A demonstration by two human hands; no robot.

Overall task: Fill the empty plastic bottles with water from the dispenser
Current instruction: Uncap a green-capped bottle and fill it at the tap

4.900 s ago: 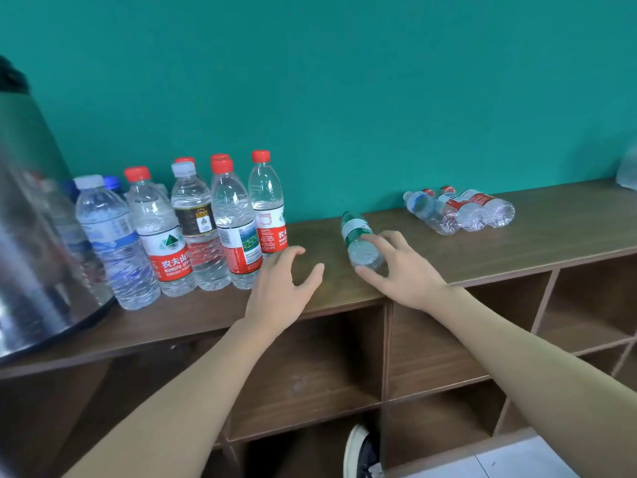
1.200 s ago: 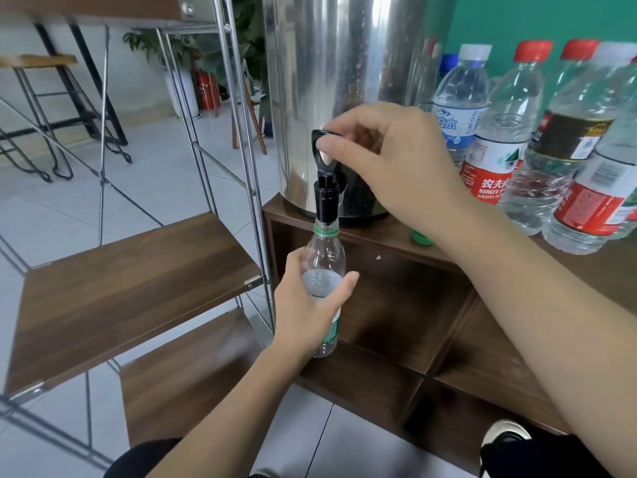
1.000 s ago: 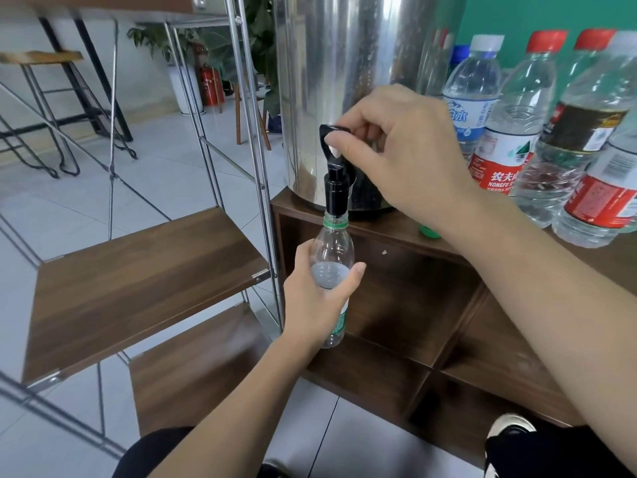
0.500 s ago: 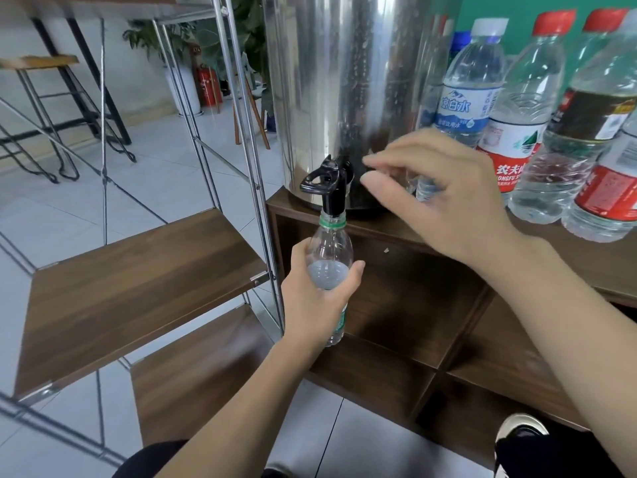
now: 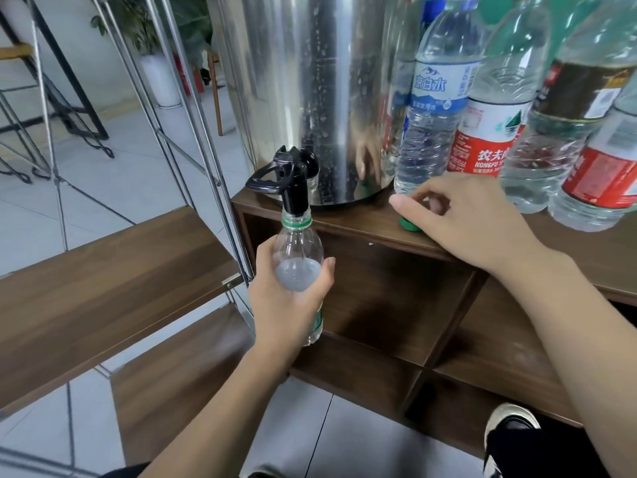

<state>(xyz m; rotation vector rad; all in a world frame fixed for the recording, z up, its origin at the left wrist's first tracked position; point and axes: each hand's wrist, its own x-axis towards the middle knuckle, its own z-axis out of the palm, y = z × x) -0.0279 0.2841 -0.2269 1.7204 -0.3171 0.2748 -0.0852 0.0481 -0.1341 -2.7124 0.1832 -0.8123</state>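
A brown wood-grain shelf on a thin steel frame [image 5: 103, 270] stands at far left over pale floor tiles. Beside it, a person's left hand [image 5: 286, 305] grips a small clear plastic bottle with a green neck ring [image 5: 299, 250], fingers and thumb wrapped round its middle, holding it upright with its open mouth right under the black plastic tap [image 5: 287, 182] of a tall polished steel water dispenser [image 5: 310, 81]. The bottle's shoulder is clear, a greyish water surface shows inside just above the fingers, and a strip of green label peeks out below the hand. The dispenser sits on the top of a dark brown wooden cubby cabinet [image 5: 362, 225]. Further right, the right hand [image 5: 462, 222] reaches over a small green bottle cap [image 5: 409, 226] lying on the cabinet top, its fingers curled at the cap; whether they have closed on it cannot be told. Behind the hand stands a row of filled clear water bottles with blue, red and black labels [image 5: 489, 108].
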